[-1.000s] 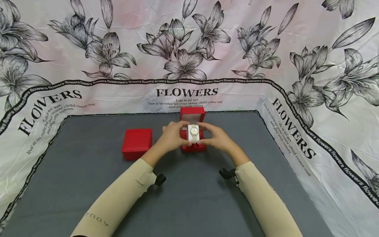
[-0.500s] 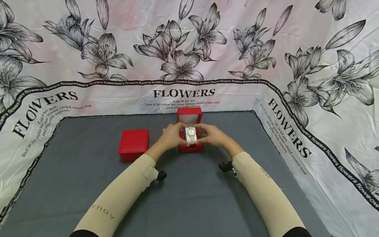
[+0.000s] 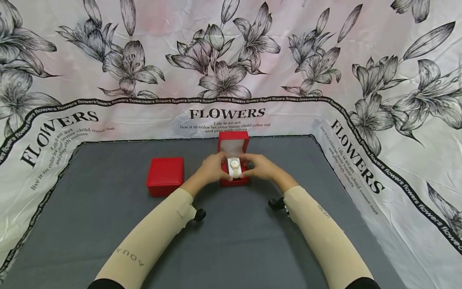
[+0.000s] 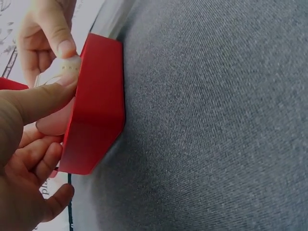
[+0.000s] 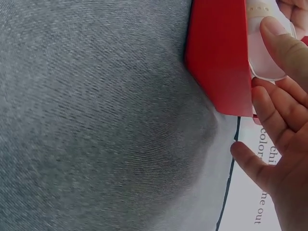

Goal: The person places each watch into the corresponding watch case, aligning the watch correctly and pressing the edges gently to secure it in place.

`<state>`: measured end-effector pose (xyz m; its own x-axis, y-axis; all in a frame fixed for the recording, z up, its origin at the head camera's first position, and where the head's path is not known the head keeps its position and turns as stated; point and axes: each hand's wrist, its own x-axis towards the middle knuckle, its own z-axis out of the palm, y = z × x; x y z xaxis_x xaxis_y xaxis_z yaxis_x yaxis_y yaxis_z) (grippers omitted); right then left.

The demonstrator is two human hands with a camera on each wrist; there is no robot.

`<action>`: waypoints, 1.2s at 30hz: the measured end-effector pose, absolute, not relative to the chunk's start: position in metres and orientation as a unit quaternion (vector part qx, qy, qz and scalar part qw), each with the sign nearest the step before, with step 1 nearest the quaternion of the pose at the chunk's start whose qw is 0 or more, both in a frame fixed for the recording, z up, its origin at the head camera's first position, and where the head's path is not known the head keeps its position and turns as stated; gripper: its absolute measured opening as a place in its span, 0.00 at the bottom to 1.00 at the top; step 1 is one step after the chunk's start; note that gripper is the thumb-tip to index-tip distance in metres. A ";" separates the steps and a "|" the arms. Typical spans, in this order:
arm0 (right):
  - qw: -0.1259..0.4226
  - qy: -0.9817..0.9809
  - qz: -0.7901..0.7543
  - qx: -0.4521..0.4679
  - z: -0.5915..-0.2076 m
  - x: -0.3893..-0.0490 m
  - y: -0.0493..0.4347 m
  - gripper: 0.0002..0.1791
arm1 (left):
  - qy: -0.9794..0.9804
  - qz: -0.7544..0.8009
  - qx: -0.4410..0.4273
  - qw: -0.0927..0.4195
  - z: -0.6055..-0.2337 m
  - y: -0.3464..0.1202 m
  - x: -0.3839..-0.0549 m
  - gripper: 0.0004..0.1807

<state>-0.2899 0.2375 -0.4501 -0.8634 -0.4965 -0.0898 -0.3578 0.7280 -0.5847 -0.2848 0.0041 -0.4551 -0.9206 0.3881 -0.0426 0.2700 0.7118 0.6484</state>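
Note:
A pale-strapped wristwatch (image 3: 234, 164) with a round dial is wrapped around a white cushion (image 5: 263, 57). It lies at the mouth of an open red box (image 3: 234, 183), whose lid (image 3: 234, 135) stands up at the back. My left hand (image 3: 212, 167) pinches the cushion from the left, its thumb (image 4: 45, 102) pressed on the near side. From the right, my right hand (image 3: 262, 167) grips the same cushion between thumb and fingers. Both wrist views show the cushion partly below the box's near wall (image 4: 99, 79). How deep it sits inside is hidden.
A second red box (image 3: 165, 174), lid down, stands left of the open one on the grey cloth (image 3: 231, 241). Behind the open box, a white floral cloth (image 3: 144, 116) rises along the back. Black wrist mounts (image 3: 276, 204) hang beneath the sleeves.
Both hands have lowered the cushion with the watch a little further into the open box. More of the lid's pale lining shows above it. The closed box has stayed put.

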 end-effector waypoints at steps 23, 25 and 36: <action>0.062 0.909 -0.291 -0.292 -0.466 -0.290 0.237 0.35 | 0.947 0.263 0.179 0.048 -0.461 0.012 -0.268 0.31; 0.063 0.910 -0.287 -0.291 -0.465 -0.289 0.236 0.35 | 0.948 0.257 0.181 0.042 -0.462 0.013 -0.268 0.30; 0.032 0.913 -0.291 -0.284 -0.463 -0.285 0.235 0.34 | 0.938 0.310 0.154 0.030 -0.461 0.016 -0.264 0.34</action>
<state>-0.2850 0.2352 -0.4633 -0.8364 -0.5376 0.1070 -0.5004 0.6692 -0.5493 -0.2642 0.0164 -0.4615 -0.9508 0.3073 0.0401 0.2705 0.7600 0.5909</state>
